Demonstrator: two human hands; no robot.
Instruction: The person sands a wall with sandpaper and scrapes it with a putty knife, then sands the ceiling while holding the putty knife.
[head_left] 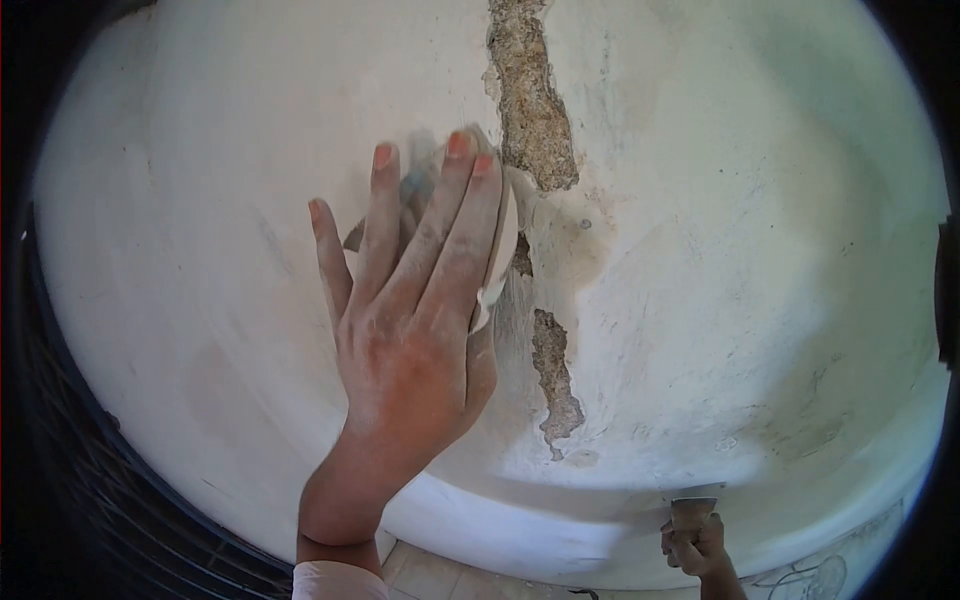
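My left hand, dusty with white powder, is raised at mid-view with its back towards me and its fingers stretched out. It holds a rounded, putty-smeared piece in front of the wall. Most of that piece is hidden behind the fingers, so its kind does not show. At the lower right, my right hand is closed around a putty knife, whose blade points up. Right of my left hand, the off-white wall has a broken strip of bare, rough plaster, with a lower patch.
Dark metal bars run along the lower left edge. Pale floor tiles appear below the wall. A looped wire-like thing lies at the bottom right. Something dark stands at the right edge.
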